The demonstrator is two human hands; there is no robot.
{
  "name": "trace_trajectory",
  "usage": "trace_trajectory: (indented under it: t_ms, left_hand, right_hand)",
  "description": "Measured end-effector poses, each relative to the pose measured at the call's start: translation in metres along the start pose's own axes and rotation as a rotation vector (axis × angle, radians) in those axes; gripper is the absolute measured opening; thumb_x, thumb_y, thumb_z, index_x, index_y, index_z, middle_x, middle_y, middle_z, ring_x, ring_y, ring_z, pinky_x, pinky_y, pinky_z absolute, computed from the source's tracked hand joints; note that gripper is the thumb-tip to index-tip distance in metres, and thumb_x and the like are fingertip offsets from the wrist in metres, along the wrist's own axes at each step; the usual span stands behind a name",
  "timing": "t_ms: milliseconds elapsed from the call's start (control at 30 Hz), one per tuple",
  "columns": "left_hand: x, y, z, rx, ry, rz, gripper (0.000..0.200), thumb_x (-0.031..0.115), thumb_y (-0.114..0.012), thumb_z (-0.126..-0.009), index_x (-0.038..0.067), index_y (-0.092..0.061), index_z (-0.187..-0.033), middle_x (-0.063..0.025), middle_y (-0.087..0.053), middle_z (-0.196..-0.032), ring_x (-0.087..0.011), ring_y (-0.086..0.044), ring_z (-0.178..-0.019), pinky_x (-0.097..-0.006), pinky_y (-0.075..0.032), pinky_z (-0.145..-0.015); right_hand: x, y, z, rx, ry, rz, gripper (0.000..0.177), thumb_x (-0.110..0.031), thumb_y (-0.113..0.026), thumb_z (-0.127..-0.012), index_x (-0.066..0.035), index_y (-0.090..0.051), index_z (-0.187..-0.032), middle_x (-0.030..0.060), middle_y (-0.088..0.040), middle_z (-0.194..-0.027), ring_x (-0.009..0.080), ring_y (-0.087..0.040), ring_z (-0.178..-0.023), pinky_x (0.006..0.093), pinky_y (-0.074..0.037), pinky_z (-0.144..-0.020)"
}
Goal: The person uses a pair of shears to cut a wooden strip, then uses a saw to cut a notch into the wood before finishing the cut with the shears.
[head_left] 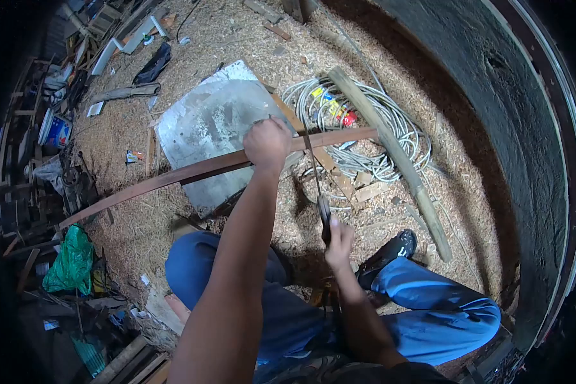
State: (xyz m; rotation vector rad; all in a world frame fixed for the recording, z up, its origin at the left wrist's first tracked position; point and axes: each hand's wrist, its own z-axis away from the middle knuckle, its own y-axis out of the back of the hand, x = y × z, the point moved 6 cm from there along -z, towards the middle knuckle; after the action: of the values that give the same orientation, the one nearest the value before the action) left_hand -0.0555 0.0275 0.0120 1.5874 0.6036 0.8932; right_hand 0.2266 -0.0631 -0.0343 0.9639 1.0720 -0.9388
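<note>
A long reddish wooden strip (173, 179) runs across the view, over a scuffed pale metal sheet (205, 118). My left hand (267, 142) is closed round the strip near its right part. In my right hand (339, 244) is the dark handle of a saw (316, 173), with the fingers wrapped round it. The saw's thin blade reaches up and crosses the strip just right of my left hand. Whether the teeth have cut into the wood cannot be made out.
A coil of grey cable (403, 144) lies at the right under a thick wooden pole (397, 153). My shoe (397, 249) rests on the shavings-covered floor. At the left are a green plastic bag (73, 259) and scrap wood. A dark wall (493, 96) curves along the right.
</note>
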Motion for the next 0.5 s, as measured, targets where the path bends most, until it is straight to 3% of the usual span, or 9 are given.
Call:
trace_trajectory:
  t_ms: [100, 233, 300, 500]
  left_hand:
    - [-0.003, -0.007, -0.002, -0.058, 0.043, -0.012, 0.047, 0.033, -0.045, -0.094, -0.001, -0.074, -0.077, -0.0234, -0.071, -0.078, -0.0386, -0.071, -0.075, -0.0459, -0.056, -0.074]
    - [-0.005, -0.006, -0.003, -0.067, 0.050, -0.021, 0.048, 0.033, -0.043, -0.095, 0.000, -0.074, -0.078, -0.0230, -0.071, -0.081, -0.0386, -0.071, -0.077, -0.0458, -0.056, -0.076]
    - [-0.005, -0.008, -0.002, -0.100, 0.055, -0.009, 0.049, 0.034, -0.043, -0.095, 0.000, -0.075, -0.079, -0.0234, -0.071, -0.083, -0.0391, -0.071, -0.078, -0.0459, -0.056, -0.076]
    - [0.001, -0.003, 0.000, -0.066, 0.037, -0.030, 0.051, 0.034, -0.041, -0.095, -0.001, -0.075, -0.080, -0.0245, -0.071, -0.085, -0.0389, -0.071, -0.081, -0.0460, -0.055, -0.079]
  right_hand:
    - [-0.001, -0.016, -0.021, -0.059, -0.075, -0.056, 0.050, -0.023, -0.056, -0.100, -0.001, -0.041, -0.057, -0.0009, -0.035, -0.053, 0.0101, -0.033, -0.052, 0.0336, -0.027, -0.050]
    - [0.025, 0.000, 0.015, -0.068, -0.070, -0.043, 0.049, -0.021, -0.057, -0.099, -0.001, -0.039, -0.058, -0.0019, -0.033, -0.054, 0.0081, -0.032, -0.055, 0.0322, -0.026, -0.050]
    - [0.031, 0.010, 0.036, -0.122, -0.174, -0.148, 0.050, -0.023, -0.058, -0.099, -0.001, -0.040, -0.058, -0.0023, -0.034, -0.055, 0.0074, -0.032, -0.055, 0.0326, -0.026, -0.050]
    - [-0.003, -0.011, -0.026, -0.106, -0.159, -0.063, 0.051, -0.025, -0.056, -0.101, -0.003, -0.041, -0.057, -0.0020, -0.033, -0.055, 0.0075, -0.032, -0.055, 0.0317, -0.027, -0.051]
